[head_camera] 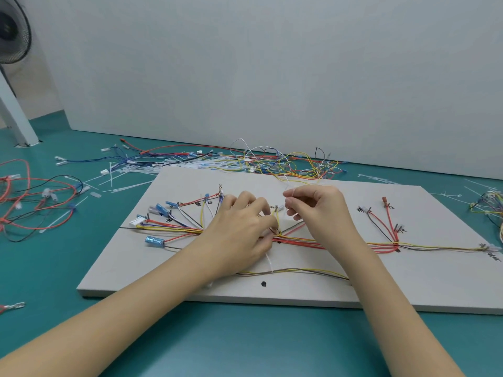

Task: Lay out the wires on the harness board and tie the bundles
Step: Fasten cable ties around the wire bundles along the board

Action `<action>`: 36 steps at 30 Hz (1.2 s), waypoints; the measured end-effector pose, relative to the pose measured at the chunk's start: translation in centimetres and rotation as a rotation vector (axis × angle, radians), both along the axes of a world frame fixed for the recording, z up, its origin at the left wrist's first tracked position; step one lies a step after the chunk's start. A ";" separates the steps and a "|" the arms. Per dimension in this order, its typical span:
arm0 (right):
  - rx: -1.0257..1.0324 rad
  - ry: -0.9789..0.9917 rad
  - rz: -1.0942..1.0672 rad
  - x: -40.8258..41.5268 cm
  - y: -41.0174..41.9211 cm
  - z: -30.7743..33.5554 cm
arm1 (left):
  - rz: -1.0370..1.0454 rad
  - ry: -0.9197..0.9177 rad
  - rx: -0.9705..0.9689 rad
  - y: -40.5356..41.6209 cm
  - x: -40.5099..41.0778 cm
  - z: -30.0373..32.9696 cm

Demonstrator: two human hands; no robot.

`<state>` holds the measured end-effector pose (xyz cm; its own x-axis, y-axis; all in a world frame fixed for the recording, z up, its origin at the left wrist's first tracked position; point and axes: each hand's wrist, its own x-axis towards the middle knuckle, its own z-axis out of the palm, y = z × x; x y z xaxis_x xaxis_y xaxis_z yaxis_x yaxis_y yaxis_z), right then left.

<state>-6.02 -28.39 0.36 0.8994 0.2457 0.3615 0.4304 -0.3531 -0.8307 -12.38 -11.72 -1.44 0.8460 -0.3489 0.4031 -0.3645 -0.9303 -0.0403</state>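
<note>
While under both hands (277, 216), wire bundle (299, 242) mid-board (299, 292).

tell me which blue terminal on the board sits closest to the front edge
The big blue terminal at the board's lower left, alone below the wire trunk; the other blue ones fan out above it.

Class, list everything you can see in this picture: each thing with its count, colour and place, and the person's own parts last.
Harness board: one, pale grey, flat on the green table.
Laid-out wires: one bundle, mostly red and yellow, running along the board's middle.
Blue terminals: several, at the board's left end.
White connector: one, board's left end.
Cable tie: one, whitish, under the left hand.
Loose wires: a mixed-colour heap behind the board.
Red wires: a tangle, far left.
Fan: one, black, top left.
Table: one, green.
Left hand: on the bundle.
Right hand: pinching a thin white strand.
</note>
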 end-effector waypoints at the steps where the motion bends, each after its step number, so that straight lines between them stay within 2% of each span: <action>1: 0.000 0.001 0.006 0.0 0.0 0.0 | -0.002 0.008 -0.001 0.1 0.0 -0.1; 8: -0.039 0.035 0.021 -0.1 0.4 -0.4 | -0.020 0.031 0.056 0.0 0.4 -0.2; 12: -0.017 0.026 -0.006 0.1 0.0 -0.3 | 0.025 -0.020 0.149 -1.1 0.5 0.0; 14: 0.000 0.033 -0.018 0.2 -0.2 -0.2 | 0.054 -0.042 0.133 -1.6 0.2 0.0; 17: 0.024 0.053 -0.016 0.1 -0.1 -0.2 | 0.074 0.014 0.018 -1.5 -0.5 -0.8; 25: -0.028 0.069 0.018 -0.1 0.2 -0.6 | 0.094 0.397 -0.543 -1.0 0.2 -0.6; 28: -0.054 0.081 0.054 -0.2 0.3 -0.7 | 0.128 0.457 -0.624 -1.1 0.6 -0.4; 36: -0.136 0.073 0.061 -0.4 0.3 -0.7 | 0.294 0.415 -0.701 -2.4 1.0 0.1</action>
